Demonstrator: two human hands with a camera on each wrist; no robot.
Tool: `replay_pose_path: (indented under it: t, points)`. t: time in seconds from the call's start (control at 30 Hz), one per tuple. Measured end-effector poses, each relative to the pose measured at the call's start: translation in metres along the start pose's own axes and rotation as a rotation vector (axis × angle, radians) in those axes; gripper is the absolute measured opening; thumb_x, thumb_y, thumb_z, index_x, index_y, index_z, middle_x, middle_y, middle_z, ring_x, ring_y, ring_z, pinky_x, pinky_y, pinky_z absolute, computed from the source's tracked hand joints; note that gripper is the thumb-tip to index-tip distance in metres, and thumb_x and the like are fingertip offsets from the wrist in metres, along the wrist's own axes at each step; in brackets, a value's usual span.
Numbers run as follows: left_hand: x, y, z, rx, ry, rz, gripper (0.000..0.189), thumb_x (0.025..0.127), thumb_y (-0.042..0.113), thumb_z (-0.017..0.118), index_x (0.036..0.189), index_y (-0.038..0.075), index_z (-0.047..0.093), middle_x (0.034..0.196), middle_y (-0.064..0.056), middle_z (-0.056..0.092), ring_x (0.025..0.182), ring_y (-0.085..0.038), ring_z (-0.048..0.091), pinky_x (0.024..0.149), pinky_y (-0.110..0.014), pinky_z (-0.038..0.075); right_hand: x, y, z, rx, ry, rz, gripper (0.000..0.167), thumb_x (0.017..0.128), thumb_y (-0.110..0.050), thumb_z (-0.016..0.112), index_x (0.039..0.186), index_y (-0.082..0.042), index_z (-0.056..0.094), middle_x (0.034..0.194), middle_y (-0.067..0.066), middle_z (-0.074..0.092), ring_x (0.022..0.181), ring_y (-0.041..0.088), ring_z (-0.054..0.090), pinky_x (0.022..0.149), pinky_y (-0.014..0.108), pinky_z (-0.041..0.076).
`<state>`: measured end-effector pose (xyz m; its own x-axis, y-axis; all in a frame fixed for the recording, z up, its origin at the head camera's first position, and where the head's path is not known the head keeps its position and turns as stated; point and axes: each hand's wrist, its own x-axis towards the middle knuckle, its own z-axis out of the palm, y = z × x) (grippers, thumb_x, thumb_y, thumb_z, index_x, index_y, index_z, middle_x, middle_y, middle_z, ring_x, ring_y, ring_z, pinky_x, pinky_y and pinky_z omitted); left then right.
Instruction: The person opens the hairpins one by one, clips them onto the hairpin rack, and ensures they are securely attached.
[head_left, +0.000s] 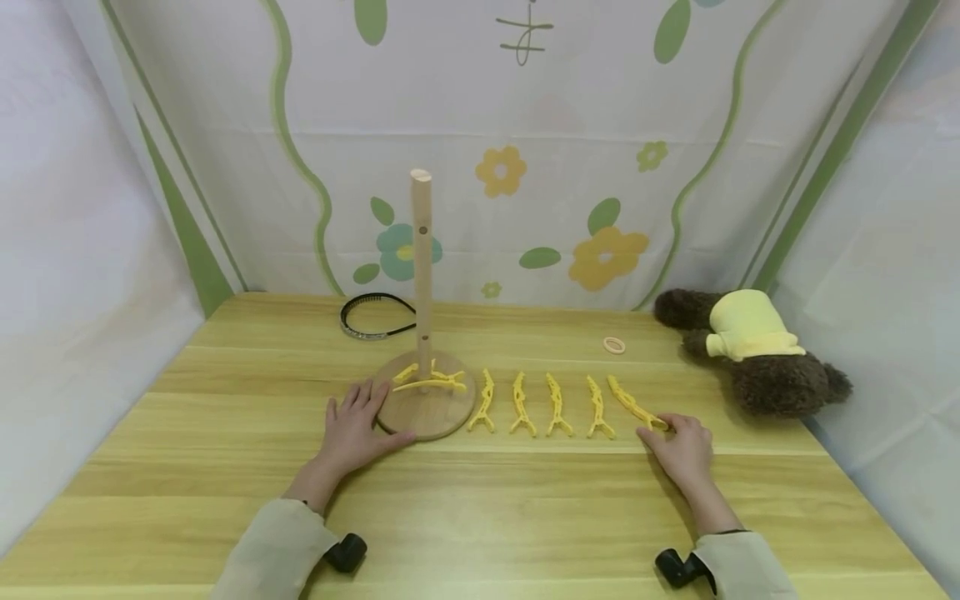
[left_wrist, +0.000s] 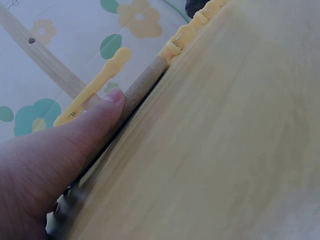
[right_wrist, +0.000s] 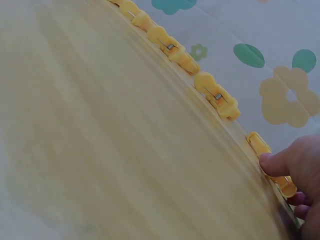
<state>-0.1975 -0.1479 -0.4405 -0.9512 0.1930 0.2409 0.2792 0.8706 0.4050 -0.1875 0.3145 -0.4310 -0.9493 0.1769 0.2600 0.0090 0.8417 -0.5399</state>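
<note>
My right hand (head_left: 682, 450) pinches the wide end of a yellow alligator hair clip (head_left: 632, 403), which lies slanted at the right end of a row of similar clips (head_left: 556, 404). In the right wrist view, the thumb (right_wrist: 275, 162) presses on that clip. My left hand (head_left: 360, 429) rests with spread fingers against the left edge of a round wooden base (head_left: 431, 417). The left wrist view shows its thumb (left_wrist: 107, 107) touching the base's rim. A wooden post (head_left: 422, 275) rises upright from the base, with yellow clips (head_left: 431, 384) lying around its foot.
A black headband (head_left: 363, 335) lies behind the post on the left. Farther right are a small pale ring (head_left: 614, 345) and a dark brown plush toy (head_left: 780, 383) in a yellow top. A flower-printed cloth (head_left: 570, 100) hangs behind the wooden table (head_left: 495, 525).
</note>
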Motion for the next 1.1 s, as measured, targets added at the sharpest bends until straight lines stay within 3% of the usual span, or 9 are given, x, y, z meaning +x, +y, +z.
replay_pose_path:
  t: [0.17,0.3,0.6,0.87,1.1]
  points:
    - [0.000,0.002,0.001,-0.002,-0.007,0.001,0.097,0.064,0.070,0.052,0.135,0.008,0.030,0.134,-0.024,0.025,0.122,-0.041,0.016,0.091,-0.060,0.002,0.001,0.001,-0.009,0.071,-0.040,-0.016,0.041,0.081,-0.019,0.060,0.107,0.012,0.051,0.101,0.030,0.050,0.093,0.040,0.042,0.077,0.046,0.032]
    - [0.000,0.003,0.001,-0.009,-0.007,0.001,0.097,0.064,0.071,0.052,0.135,0.009,0.030,0.134,-0.024,0.025,0.122,-0.041,0.016,0.091,-0.060,0.002,0.005,-0.004,-0.021,0.125,-0.112,-0.022,0.043,0.087,-0.020,0.052,0.116,0.010,0.045,0.104,0.030,0.049,0.090,0.041,0.049,0.069,0.045,0.043]
    - [0.002,0.003,0.002,-0.004,-0.004,0.000,0.096,0.064,0.070,0.052,0.135,0.009,0.030,0.135,-0.023,0.025,0.123,-0.040,0.016,0.091,-0.059,0.002,0.033,-0.034,-0.035,0.062,-0.202,-0.236,0.040,0.091,-0.020,0.046,0.122,0.004,0.042,0.111,0.029,0.047,0.089,0.041,0.052,0.066,0.045,0.045]
    - [0.002,0.003,0.001,-0.006,-0.008,0.002,0.096,0.064,0.070,0.052,0.135,0.009,0.030,0.135,-0.023,0.025,0.122,-0.040,0.016,0.091,-0.059,0.002,0.054,-0.083,-0.016,0.140,-0.251,-0.433,0.033,0.087,-0.008,0.051,0.116,0.007,0.048,0.106,0.024,0.052,0.094,0.036,0.051,0.074,0.044,0.042]
    - [0.000,0.000,0.001,-0.012,-0.007,-0.007,0.097,0.064,0.070,0.052,0.135,0.009,0.030,0.135,-0.023,0.025,0.123,-0.040,0.015,0.091,-0.059,0.001,0.067,-0.129,0.013,0.185,-0.214,-0.577,0.026,0.084,-0.005,0.056,0.107,0.009,0.054,0.099,0.020,0.057,0.088,0.031,0.053,0.072,0.042,0.043]
